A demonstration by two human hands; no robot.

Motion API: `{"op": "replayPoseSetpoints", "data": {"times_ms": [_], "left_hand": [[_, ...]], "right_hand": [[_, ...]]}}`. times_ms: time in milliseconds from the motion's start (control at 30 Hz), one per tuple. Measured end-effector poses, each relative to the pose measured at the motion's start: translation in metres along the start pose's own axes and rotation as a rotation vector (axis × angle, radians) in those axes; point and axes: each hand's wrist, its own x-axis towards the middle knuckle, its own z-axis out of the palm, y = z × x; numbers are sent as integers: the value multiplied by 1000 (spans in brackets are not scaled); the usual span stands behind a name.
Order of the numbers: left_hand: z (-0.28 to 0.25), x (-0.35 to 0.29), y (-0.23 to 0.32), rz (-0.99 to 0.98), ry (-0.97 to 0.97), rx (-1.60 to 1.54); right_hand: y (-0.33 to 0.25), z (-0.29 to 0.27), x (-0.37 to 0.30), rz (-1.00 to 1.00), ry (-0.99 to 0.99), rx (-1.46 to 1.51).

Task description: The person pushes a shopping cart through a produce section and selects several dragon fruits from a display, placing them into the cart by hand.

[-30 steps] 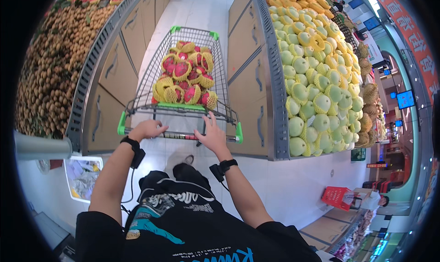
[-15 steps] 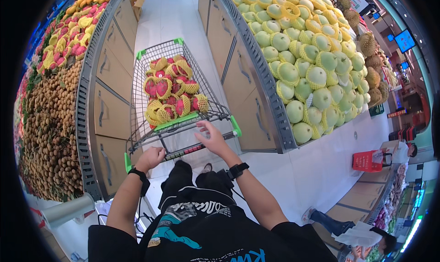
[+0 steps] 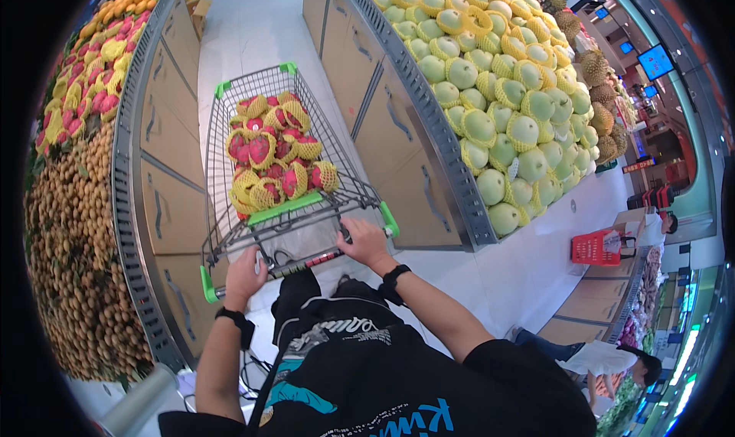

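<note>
A wire shopping cart (image 3: 217, 155) with green corner pieces stands in front of me. Dragon fruit (image 3: 261, 148) in yellow foam nets lie piled in its basket. My left hand (image 3: 245, 275) is closed round the left part of the cart's handle (image 3: 302, 264). Towards the right end of that handle, my right hand (image 3: 363, 242) is curled over the bar, its thumb and fingers partly showing. Both wrists wear black bands.
Drawered display stands flank the cart: longans (image 3: 84, 261) and netted dragon fruit (image 3: 98, 92) on the left, green melons (image 3: 528, 131) on the right. Durians (image 3: 593, 68) lie beyond the melons. At the right, a person (image 3: 605, 358) is near another stand, and a red basket (image 3: 596, 249) shows farther back.
My right hand has come down from above the handle, fingers spread, and now closes on it. The cart and both stands sit farther left in view; my left hand stays on the handle.
</note>
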Motion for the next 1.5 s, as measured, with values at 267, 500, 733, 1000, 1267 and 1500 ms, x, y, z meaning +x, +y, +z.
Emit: {"op": "replayPoseSetpoints", "data": {"times_ms": [267,500,733,1000,1267,1500], "left_hand": [[-48,50,-83,121,301,38],[-108,89,-164,78,256,-7],[-159,152,-232,-38,204,-127],[-162,175,-313,11,219,-72],[-184,249,-340,-29,313,-83],[-212,321,-314,-204,53,28]], "right_hand": [[-39,64,86,63,-47,-52],[-97,111,149,123,-131,-60],[-160,154,231,42,-204,-102],[-180,217,292,-93,-374,-185],[-175,246,387,37,-409,-153],[-119,251,487,49,-403,-90]]}}
